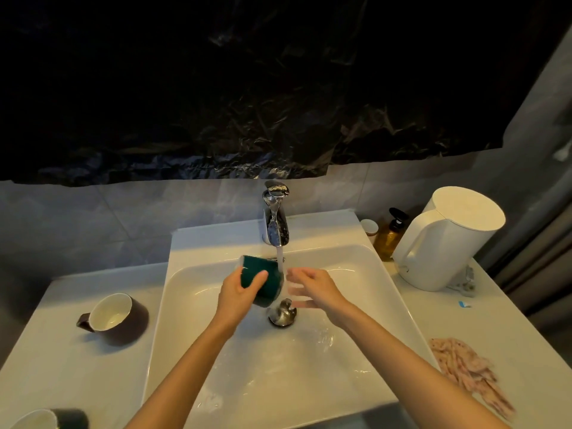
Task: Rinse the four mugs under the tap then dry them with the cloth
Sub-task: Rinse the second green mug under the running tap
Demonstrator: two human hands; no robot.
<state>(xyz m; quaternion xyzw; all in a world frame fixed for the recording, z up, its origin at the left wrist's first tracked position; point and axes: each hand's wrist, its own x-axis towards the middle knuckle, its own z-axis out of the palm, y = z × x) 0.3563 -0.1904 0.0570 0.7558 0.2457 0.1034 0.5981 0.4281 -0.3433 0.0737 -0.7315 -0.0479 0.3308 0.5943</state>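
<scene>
My left hand [240, 294] grips a dark green mug [263, 278], tilted on its side over the white sink [387, 283]. Water runs from the chrome tap [275, 222] onto the mug's right end. My right hand [312, 287] hovers just right of the mug with fingers spread and blurred, holding nothing. A brown mug [119, 317] with a cream inside lies tilted on the left counter. Another dark mug [49, 419] shows at the bottom left edge. The pink patterned cloth [467, 370] lies on the right counter.
A white kettle [445, 239] stands at the back right, with an amber pump bottle [390, 233] and a small jar [369, 226] beside it. The metal drain plug [282, 312] sits in the basin. Black plastic sheeting [247, 103] covers the wall above.
</scene>
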